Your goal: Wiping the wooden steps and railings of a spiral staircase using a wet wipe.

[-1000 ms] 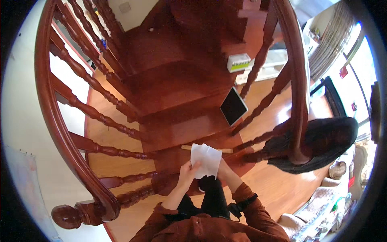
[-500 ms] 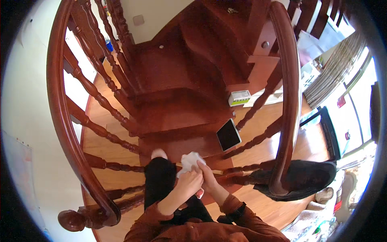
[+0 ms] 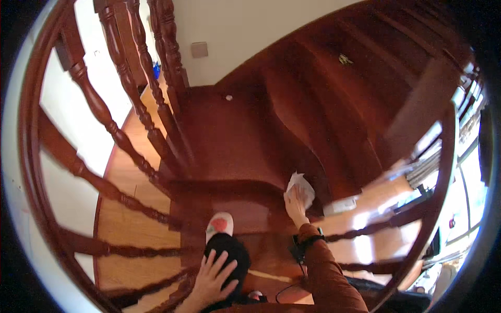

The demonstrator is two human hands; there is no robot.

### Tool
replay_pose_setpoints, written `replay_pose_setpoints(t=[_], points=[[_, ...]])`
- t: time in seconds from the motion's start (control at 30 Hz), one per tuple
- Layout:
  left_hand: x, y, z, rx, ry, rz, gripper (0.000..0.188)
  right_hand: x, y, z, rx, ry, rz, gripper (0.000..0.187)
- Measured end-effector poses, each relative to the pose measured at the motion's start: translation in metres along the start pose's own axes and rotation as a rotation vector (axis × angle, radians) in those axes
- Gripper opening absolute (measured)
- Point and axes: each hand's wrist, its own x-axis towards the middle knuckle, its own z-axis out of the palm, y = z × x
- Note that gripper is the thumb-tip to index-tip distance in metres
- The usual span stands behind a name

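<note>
My right hand [image 3: 296, 204] reaches forward and holds a crumpled white tissue [image 3: 308, 189] against the dark red-brown wooden stair landing [image 3: 229, 138], near its right side. Its fingers are partly hidden by the tissue. My left hand [image 3: 213, 276] lies with fingers spread on my bent knee [image 3: 233, 254] in black trousers. Below that knee, my foot in a white slipper [image 3: 220, 224] with a red and green pattern rests on a lower step. A dark band [image 3: 308, 240] circles my right wrist.
Turned wooden balusters [image 3: 112, 125] and a curved handrail [image 3: 34, 156] stand on the left; another handrail [image 3: 443, 172] curves at right. Steps [image 3: 339, 99] climb to the upper right, with a small yellow-green thing [image 3: 344, 60]. A small white thing [image 3: 228, 97] lies on the landing.
My hands, together around the tissue before, are now apart. The right has carried the tissue forward and right onto the stair; the left has come down on the knee. The view has shifted toward the upper steps.
</note>
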Motion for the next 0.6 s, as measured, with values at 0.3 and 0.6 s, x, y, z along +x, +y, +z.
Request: replay_pose_setpoints(t=[0.3, 0.6], points=[[0.127, -0.11, -0.02, -0.051, 0.17, 0.07, 0.05, 0.103, -0.058, 0.044, -0.187, -0.019, -0.272, 0.056], [0.231, -0.209, -0.038, -0.24, -0.027, -0.073, 0.06, 0.401, -0.167, 0.128, -0.226, 0.04, -0.398, 0.054]])
